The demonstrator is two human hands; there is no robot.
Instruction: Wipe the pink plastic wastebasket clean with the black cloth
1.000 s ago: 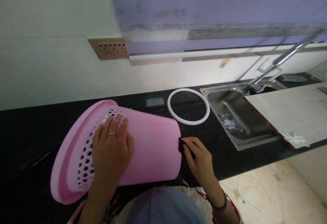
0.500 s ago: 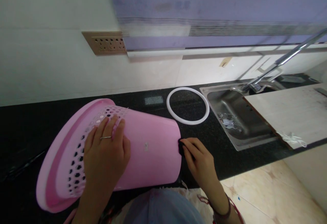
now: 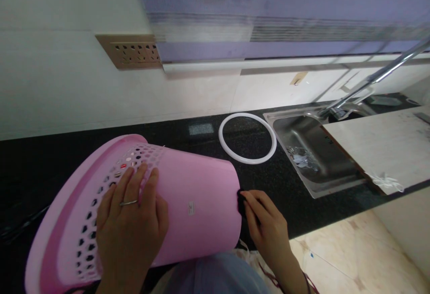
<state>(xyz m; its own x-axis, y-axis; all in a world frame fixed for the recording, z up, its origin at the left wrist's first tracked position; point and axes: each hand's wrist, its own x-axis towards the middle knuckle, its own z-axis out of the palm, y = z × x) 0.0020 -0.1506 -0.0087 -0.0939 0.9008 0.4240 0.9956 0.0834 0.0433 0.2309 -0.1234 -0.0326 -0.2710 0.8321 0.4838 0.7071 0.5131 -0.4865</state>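
Observation:
A pink plastic basket (image 3: pixel 198 182) lies on its side on the dark counter, its wide rim to the left and its narrow base to the right. My left hand (image 3: pixel 131 222) rests flat on its upper side, fingers spread over the holes near the rim. At the base, the closed fingers of my right hand (image 3: pixel 265 215) pinch a small black piece (image 3: pixel 241 202) against the basket's edge. It looks soft, but its kind is mostly hidden by the fingers. A small white label (image 3: pixel 191 208) sits on the basket between my hands.
A white ring (image 3: pixel 247 160) lies on the counter (image 3: pixel 201 144) behind the basket's base. To the right is a steel sink (image 3: pixel 322 164) with a tap (image 3: pixel 369 81), partly covered by a pale board (image 3: pixel 379 146) with white string on it. A wall socket (image 3: pixel 136 54) is behind.
The basket has shifted slightly left and toward me in the view, with my left hand on it. My right hand has moved a little lower, still pinching the black piece at the base.

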